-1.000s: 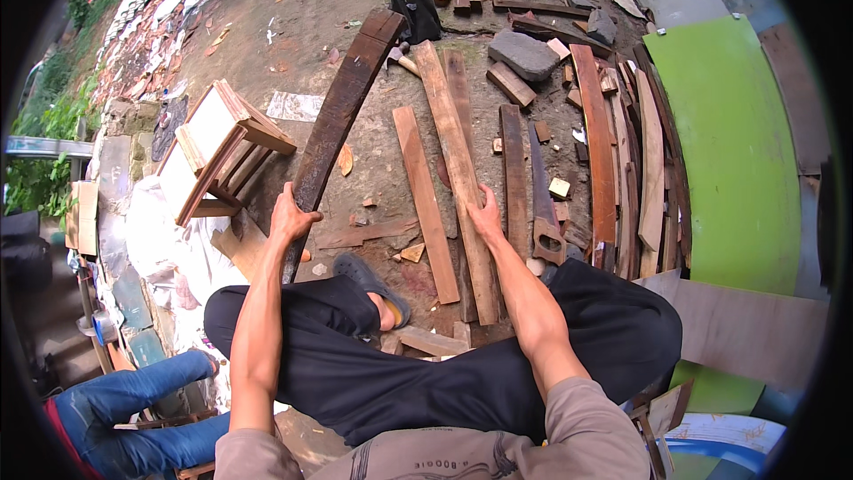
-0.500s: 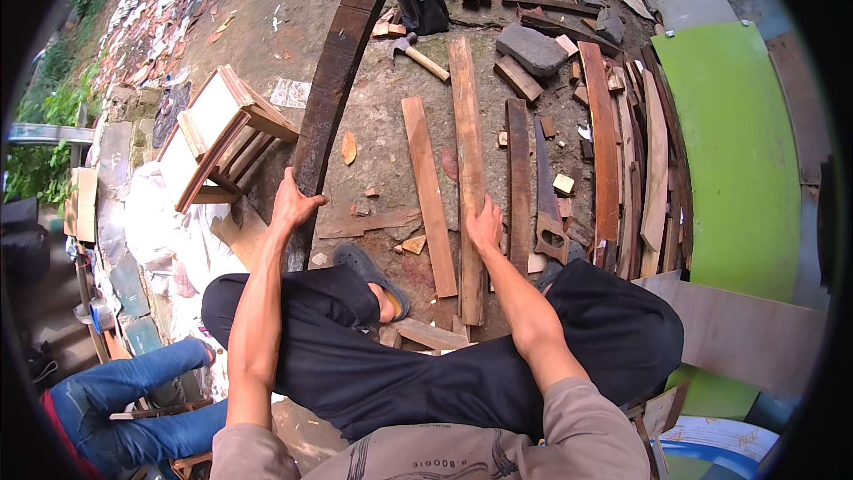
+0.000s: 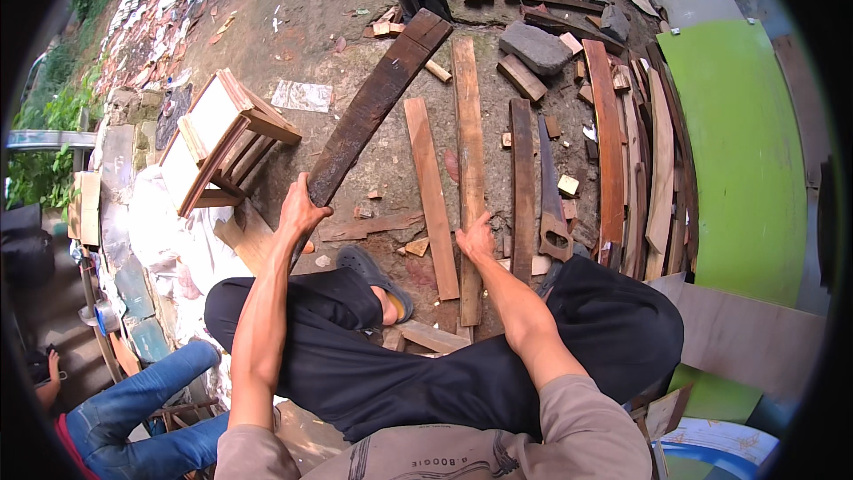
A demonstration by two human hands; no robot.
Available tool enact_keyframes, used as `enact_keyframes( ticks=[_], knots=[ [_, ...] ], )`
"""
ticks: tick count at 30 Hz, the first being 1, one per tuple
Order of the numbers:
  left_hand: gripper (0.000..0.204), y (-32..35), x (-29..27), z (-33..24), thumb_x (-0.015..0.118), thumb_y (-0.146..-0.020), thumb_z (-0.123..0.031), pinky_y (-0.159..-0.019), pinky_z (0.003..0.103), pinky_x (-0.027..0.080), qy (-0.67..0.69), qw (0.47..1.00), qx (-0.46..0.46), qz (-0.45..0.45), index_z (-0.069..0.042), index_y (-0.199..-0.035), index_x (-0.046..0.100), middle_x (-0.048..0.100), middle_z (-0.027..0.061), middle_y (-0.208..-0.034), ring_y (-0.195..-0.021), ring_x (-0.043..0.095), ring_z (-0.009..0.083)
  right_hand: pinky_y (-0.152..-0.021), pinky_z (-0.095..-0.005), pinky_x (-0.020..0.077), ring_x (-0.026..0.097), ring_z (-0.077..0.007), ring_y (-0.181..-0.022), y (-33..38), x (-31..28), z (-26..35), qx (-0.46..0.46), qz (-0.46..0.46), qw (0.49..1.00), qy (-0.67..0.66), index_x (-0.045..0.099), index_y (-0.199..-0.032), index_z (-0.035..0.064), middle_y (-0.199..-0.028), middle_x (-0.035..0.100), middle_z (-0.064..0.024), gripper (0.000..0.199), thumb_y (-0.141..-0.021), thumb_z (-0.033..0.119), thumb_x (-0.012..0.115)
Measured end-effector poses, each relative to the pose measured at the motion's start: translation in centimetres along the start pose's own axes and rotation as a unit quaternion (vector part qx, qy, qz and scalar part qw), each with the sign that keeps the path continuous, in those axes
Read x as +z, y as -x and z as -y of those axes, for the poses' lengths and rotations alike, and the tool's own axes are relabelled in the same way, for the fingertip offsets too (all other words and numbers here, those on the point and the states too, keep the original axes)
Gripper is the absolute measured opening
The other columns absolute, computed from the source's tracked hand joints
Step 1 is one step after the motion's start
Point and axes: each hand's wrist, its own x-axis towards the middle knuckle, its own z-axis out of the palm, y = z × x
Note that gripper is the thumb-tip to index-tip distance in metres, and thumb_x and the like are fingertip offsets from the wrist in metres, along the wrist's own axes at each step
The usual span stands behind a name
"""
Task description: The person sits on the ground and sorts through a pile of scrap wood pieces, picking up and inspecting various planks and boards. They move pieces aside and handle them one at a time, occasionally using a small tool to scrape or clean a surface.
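Observation:
My left hand (image 3: 302, 206) is closed round the lower part of a long dark, weathered plank (image 3: 378, 107). The plank is raised and slants up to the right, and its far end hides the head of a hammer (image 3: 438, 71). A lighter brown plank (image 3: 467, 124) lies lengthwise in front of me. My right hand (image 3: 477, 238) straddles it, thumb at its left edge and fingers at its right. Just left lies a shorter reddish board (image 3: 430, 196). To the right are a dark narrow plank (image 3: 522, 178) and a handsaw (image 3: 553, 213).
A small wooden stool (image 3: 222, 142) lies tipped at left beside white sacking (image 3: 164, 231). Many boards (image 3: 609, 151) line the right side before a green panel (image 3: 733, 169). Grey stone (image 3: 536, 48) and wood offcuts lie farther off. Another person's jeans-clad legs (image 3: 142, 400) show at lower left.
The dark plank's far end has swung right and nearer, now covering the hammer's head. My right hand has slid slightly toward me along the lighter plank.

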Motion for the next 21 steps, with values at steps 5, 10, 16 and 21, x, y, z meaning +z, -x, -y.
enact_keyframes(
  ticks=[5,10,16,21],
  knots=[
    [0.088,-0.2,0.3,-0.8,0.087,-0.062,-0.021,-0.097,0.045,0.048,-0.026,1.000,0.011,0.014,-0.007,-0.136,0.041,0.056,0.0237,-0.119,-0.114,0.056,0.0407,-0.093,-0.0523,0.0515,0.062,-0.0427,-0.111,-0.4,1.0,-0.2,0.012,-0.017,1.000,0.018,0.012,-0.146,0.0011,-0.131,0.049,-0.0299,0.095,-0.083,0.033,0.075],
    [0.084,-0.2,0.5,-0.8,0.086,-0.062,-0.018,-0.095,0.047,0.049,-0.045,0.998,0.027,0.022,-0.008,-0.134,0.044,0.056,0.0236,-0.117,-0.113,0.057,0.0413,-0.102,-0.0519,0.0468,0.055,-0.0456,-0.121,-0.5,-0.4,0.1,0.009,0.025,0.999,0.018,0.004,-0.150,0.0030,-0.134,0.049,-0.0301,0.110,-0.078,0.034,0.081],
    [0.083,-0.1,0.5,-1.8,0.084,-0.061,-0.015,-0.095,0.047,0.048,-0.054,0.997,0.055,0.021,-0.006,-0.133,0.044,0.056,0.0242,-0.114,-0.109,0.057,0.0423,-0.103,-0.0523,0.0452,0.053,-0.0453,-0.122,-0.5,0.3,-0.5,0.002,0.003,1.000,0.006,0.001,-0.152,0.0026,-0.136,0.046,-0.0312,0.113,-0.076,0.028,0.081],
    [0.083,0.9,1.8,-2.9,0.083,-0.061,-0.013,-0.095,0.048,0.048,-0.049,0.996,0.068,0.034,-0.006,-0.133,0.043,0.056,0.0258,-0.114,-0.109,0.056,0.0438,-0.106,-0.0513,0.0391,0.047,-0.0427,-0.128,1.7,-2.1,0.2,-0.039,-0.006,0.999,0.030,0.015,-0.152,0.0021,-0.137,0.046,-0.0268,0.104,-0.079,0.045,0.077]
  ],
)
